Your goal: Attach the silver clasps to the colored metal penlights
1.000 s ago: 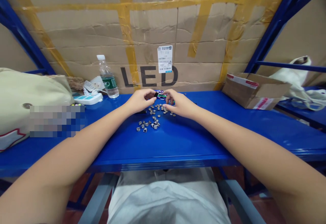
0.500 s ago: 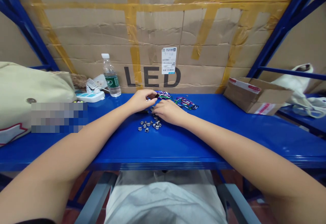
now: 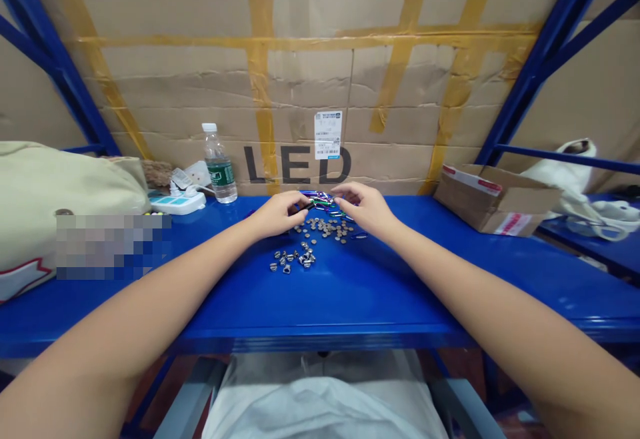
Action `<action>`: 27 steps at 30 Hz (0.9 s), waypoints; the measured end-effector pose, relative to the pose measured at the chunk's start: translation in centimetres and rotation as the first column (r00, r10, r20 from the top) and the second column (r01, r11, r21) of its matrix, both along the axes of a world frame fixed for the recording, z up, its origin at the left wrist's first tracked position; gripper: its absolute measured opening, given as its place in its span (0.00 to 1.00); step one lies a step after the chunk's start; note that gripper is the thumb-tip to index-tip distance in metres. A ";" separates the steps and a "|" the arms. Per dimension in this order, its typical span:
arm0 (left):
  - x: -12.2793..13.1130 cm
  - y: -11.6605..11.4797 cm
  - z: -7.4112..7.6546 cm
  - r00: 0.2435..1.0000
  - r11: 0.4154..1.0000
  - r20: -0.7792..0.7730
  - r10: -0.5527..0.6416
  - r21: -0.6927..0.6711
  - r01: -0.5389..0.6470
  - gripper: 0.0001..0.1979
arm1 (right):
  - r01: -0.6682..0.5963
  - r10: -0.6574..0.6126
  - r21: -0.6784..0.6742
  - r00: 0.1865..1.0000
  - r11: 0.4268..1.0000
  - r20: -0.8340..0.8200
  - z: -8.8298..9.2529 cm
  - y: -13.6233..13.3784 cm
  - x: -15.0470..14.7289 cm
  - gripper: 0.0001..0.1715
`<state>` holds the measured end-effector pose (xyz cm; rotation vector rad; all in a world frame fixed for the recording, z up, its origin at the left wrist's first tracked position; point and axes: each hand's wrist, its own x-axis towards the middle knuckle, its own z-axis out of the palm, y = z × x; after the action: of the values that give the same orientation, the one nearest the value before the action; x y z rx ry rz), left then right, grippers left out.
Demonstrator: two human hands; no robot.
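My left hand (image 3: 276,213) rests on the blue shelf (image 3: 350,286) with its fingers pinched on a small dark piece I cannot name. My right hand (image 3: 364,206) hovers just right of it, fingers curled over a bunch of coloured carabiner clips (image 3: 320,199) at the back. Between and in front of the hands lies a scatter of several small round metal pieces (image 3: 325,228). A second cluster of small silver metal parts (image 3: 294,259) lies nearer to me.
A water bottle (image 3: 219,164) and a white power strip (image 3: 177,202) stand at the back left beside a beige bag (image 3: 55,192). An open cardboard box (image 3: 493,198) sits at the right. A taped cardboard wall (image 3: 310,92) marked LED closes the back.
My right hand has lifted off the round metal pieces and moved back and right toward the coloured clips. The left hand stays pinched in place. The camera has tilted down slightly.
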<state>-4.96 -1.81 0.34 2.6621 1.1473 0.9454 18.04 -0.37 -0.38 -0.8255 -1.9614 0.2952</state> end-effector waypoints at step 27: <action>0.9 -0.5 0.0 0.965 0.978 -0.186 -0.185 0.062 0.199 0.14 | -0.117 0.196 -0.316 0.953 0.941 0.231 0.3 -0.5 1.0 0.08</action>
<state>-4.04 -2.33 0.29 2.9081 0.8743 0.7468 19.01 -0.82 -0.09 -0.9378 -2.2704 0.6192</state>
